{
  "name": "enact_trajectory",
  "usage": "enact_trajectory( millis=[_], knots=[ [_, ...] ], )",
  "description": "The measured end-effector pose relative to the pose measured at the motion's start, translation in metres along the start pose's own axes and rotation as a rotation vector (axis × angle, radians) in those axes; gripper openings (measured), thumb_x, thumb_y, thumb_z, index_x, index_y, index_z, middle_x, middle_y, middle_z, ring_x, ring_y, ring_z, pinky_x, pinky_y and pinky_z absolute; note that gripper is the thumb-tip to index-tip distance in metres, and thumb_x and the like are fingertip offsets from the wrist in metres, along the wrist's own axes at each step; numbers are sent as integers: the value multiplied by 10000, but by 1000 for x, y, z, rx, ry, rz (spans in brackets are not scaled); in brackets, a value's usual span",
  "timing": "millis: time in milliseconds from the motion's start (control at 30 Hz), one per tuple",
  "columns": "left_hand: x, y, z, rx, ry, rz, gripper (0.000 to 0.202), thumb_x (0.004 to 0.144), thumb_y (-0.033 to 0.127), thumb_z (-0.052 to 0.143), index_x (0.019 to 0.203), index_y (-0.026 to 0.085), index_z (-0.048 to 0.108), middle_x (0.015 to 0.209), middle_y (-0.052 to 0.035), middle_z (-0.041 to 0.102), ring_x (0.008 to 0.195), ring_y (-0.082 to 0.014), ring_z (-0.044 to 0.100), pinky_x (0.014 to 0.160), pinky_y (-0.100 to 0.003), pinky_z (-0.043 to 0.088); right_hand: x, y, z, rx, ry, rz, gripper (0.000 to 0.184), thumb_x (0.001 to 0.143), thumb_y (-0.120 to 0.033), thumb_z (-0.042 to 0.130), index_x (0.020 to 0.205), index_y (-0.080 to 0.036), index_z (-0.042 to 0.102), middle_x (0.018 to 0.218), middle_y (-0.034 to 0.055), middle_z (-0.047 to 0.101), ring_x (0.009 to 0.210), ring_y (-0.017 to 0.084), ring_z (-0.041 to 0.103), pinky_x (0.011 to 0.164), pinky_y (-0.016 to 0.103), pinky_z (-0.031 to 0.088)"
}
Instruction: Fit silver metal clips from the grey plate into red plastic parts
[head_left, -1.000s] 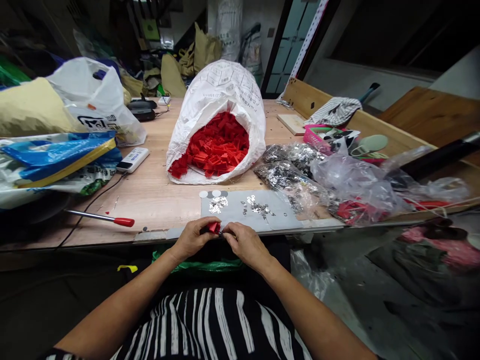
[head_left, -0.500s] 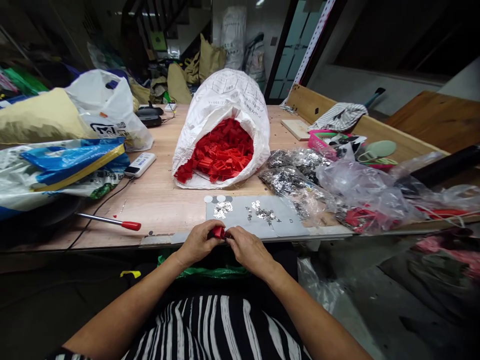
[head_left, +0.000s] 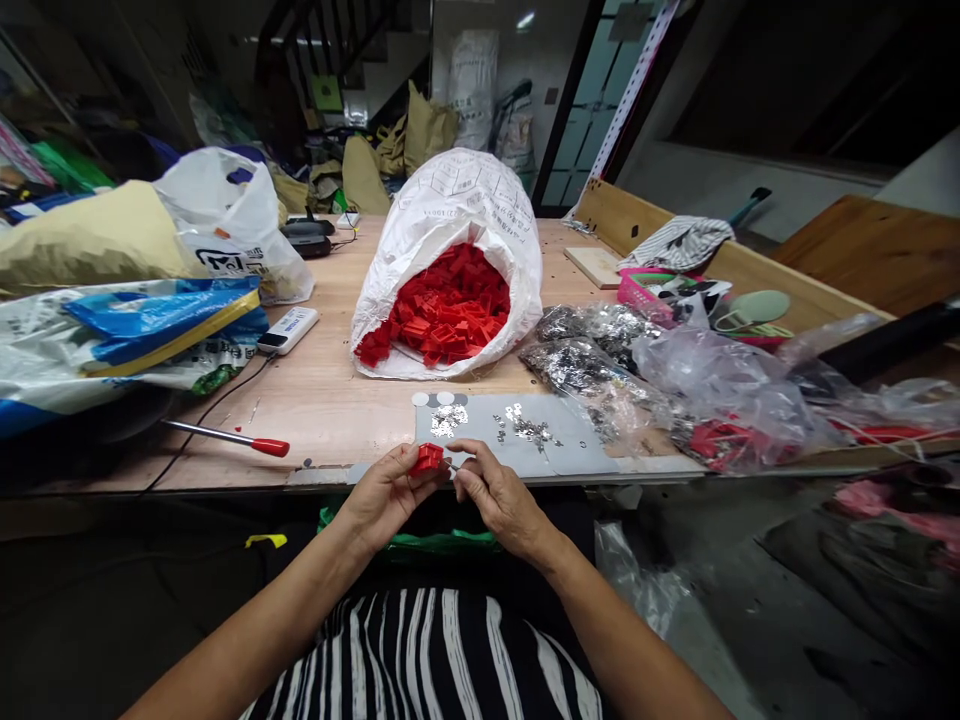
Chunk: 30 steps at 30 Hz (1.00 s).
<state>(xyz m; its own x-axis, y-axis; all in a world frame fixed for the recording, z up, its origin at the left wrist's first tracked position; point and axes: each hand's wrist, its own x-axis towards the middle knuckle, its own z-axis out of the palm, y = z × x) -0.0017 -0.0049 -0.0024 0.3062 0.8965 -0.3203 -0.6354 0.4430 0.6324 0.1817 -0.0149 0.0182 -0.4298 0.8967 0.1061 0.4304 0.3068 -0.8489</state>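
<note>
My left hand [head_left: 386, 497] grips a small red plastic piece [head_left: 428, 458] between thumb and fingers, just over the table's front edge. It is box-like, with ridges or slots on top. Right beside it, my right hand [head_left: 499, 503] has thumb and fingertips pinched at a tiny pale or metallic part, too small to name. Beyond the hands lies a grey mat [head_left: 574, 440]. On it are a pile of shiny small metal pieces [head_left: 448, 420] and a looser scatter of smaller metal parts [head_left: 532, 430].
A white woven sack [head_left: 469, 200] lies open toward me, full of red plastic pieces [head_left: 450, 310]. On the right are bags of metal parts [head_left: 592, 365] and a pink basket [head_left: 641, 295]. To the left are a red-handled lever [head_left: 268, 447], a white power strip [head_left: 289, 330] and plastic bags [head_left: 150, 330].
My left hand has turned palm upward, showing more of the red plastic piece. The right fingers have drawn slightly away from it, the index finger lifted. The view has shifted a little.
</note>
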Motion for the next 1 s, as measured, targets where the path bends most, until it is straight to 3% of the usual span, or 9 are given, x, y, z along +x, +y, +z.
enact_trajectory(
  millis=[133,500,700,867,1000],
  knots=[
    [-2,-1,2,-114,26,-76,125,855,210,582,902,132,667,884,-52,733,853,-165,690,990,-381,476,4,-3,-1,-77,-39,-6,415,960,-267,386,1375,-243,379,644,-47,561,611,115,531,665,227,418],
    [-6,-5,11,-251,36,-171,183,895,179,518,848,112,682,843,-65,739,839,-172,696,998,-390,470,3,-4,-3,-96,2,-17,324,958,-328,389,1234,-232,528,636,-25,576,594,123,554,611,214,415],
    [-4,-8,11,-286,47,-169,219,912,193,494,842,96,677,845,-77,739,834,-172,697,991,-385,476,1,-3,-3,-156,-5,-33,346,954,-335,405,1268,-229,500,710,-2,644,642,143,597,633,226,430],
    [-4,-11,11,-280,23,-148,176,896,182,524,862,91,671,873,-86,734,865,-184,695,1015,-400,458,2,-1,2,-157,83,-45,295,956,-334,406,1184,-235,566,920,39,692,759,158,637,683,238,437],
    [-4,-14,13,-251,29,-133,175,887,180,532,873,66,664,905,-125,730,897,-227,691,1000,-431,464,4,4,7,-13,155,-19,312,973,-358,364,1063,-209,624,754,16,651,650,130,586,615,220,422]
  ],
)
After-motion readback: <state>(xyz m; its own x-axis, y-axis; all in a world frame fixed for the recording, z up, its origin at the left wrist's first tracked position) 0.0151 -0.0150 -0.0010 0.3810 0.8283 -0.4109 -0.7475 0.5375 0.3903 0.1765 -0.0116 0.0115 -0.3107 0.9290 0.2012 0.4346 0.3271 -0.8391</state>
